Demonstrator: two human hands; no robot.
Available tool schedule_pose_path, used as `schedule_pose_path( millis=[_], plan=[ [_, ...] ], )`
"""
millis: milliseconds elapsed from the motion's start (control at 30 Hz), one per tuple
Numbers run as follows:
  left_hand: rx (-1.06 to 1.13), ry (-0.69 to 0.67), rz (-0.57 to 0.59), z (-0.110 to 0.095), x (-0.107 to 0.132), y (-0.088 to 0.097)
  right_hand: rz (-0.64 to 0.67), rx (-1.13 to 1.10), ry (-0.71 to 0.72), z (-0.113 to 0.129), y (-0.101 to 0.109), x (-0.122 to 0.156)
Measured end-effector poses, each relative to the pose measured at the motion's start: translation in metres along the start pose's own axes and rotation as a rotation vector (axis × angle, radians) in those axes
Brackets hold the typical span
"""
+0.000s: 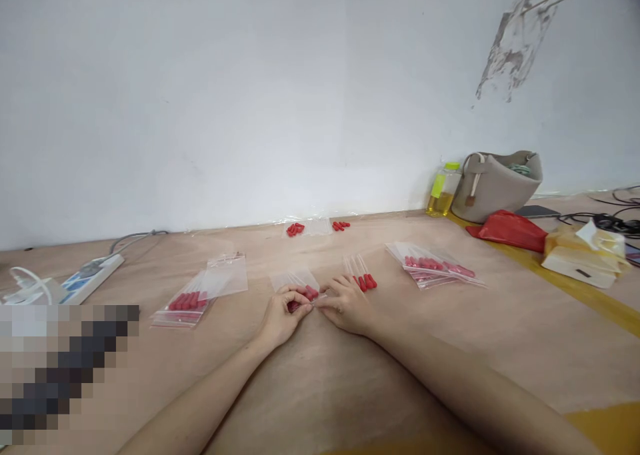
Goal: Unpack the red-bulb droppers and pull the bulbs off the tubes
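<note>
A clear zip bag (290,280) lies flat in front of me with several red-ended white sticks (311,293) inside. My left hand (281,314) pinches the near edge of this bag between thumb and finger. At the same edge, just to the right, my right hand (350,306) is closed on the bag too, the fingertips of both hands almost meeting. Beside my right hand lie several loose red-ended sticks (367,282). Filled bags are at the left (186,302), partly under flat clear bags (230,275). More filled bags (433,265) are stacked to the right.
Against the wall lie more red-ended sticks (319,226). At the back right are a bottle of yellow liquid (441,192), a grey bag (500,187), a red pouch (515,231) and a tissue pack (583,255). A power strip (93,278) with cables sits at the left.
</note>
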State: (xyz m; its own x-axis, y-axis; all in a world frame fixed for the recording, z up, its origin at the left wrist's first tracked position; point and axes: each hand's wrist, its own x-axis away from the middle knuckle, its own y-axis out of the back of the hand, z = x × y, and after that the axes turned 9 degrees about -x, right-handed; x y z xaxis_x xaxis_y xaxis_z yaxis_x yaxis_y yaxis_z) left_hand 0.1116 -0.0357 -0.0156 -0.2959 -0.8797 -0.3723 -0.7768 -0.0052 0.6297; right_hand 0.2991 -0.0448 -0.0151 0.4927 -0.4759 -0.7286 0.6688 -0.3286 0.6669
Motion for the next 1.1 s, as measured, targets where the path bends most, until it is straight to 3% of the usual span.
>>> schedule_pose_path(
  millis=[267, 433, 600, 667, 800, 967, 1100],
  plan=[
    [0.082, -0.037, 0.067, -0.006, 0.006, 0.002, -0.037, 0.082, 0.056, 0.0, -0.003, 0.004],
    [-0.035, -0.079, 0.061, -0.009, 0.006, 0.004, -0.067, 0.127, 0.152, 0.002, -0.004, 0.004],
    [-0.194, -0.356, 0.048, -0.015, 0.006, 0.003, -0.036, 0.094, 0.113, 0.002, -0.002, 0.006],
    [-0.21, -0.387, 0.039, -0.017, 0.007, 0.001, 0.021, 0.061, 0.068, 0.003, -0.002, 0.007],
    [-0.229, -0.343, 0.013, -0.019, 0.009, -0.002, 0.108, 0.003, -0.037, 0.009, -0.002, 0.006],
    [-0.223, -0.197, -0.102, -0.016, 0.01, -0.002, 0.164, -0.14, 0.011, 0.016, 0.0, 0.004],
    [-0.154, -0.098, -0.134, -0.01, 0.008, 0.008, 0.171, -0.345, -0.053, 0.014, 0.008, 0.005]
  ],
)
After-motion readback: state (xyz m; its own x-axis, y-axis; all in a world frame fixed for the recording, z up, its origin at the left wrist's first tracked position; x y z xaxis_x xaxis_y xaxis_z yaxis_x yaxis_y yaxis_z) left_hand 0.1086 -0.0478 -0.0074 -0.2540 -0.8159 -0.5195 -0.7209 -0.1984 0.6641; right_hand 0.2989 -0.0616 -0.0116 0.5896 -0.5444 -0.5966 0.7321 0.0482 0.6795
